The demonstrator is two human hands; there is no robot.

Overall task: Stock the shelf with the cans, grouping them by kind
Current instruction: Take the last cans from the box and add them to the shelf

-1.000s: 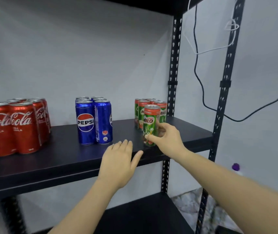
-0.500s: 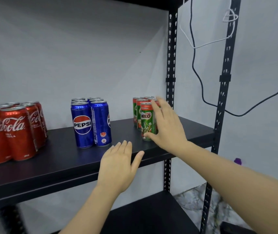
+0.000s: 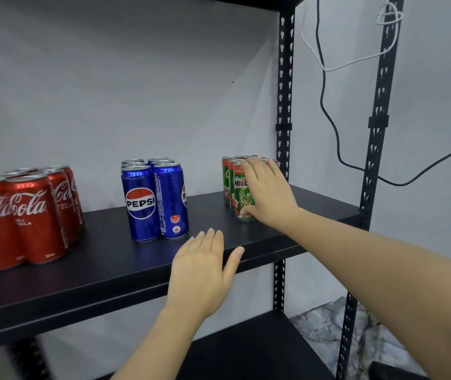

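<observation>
Cans: three groups stand upright on the black shelf, sorted by kind and well apart from one another.
Coca-Cola cans: red cluster at the left end of the shelf, reaching near the front edge.
Pepsi cans: blue cluster in the middle, in two rows running front to back.
Milo cans: green cluster at the right end, close to the rear upright post.
Front Milo can: upright, foremost of its group, just in front of the others.
Right hand: fingers spread and nearly straight, laid flat against the right side of the front Milo can; the thumb tip touches the can low down near its base. It does not wrap around the can.
Left hand: open, palm down, fingers together and resting on the front edge of the shelf, thumb out to the side; it holds nothing.
Cables: a black one and a white one hang on the wall to the right of the shelf.
</observation>
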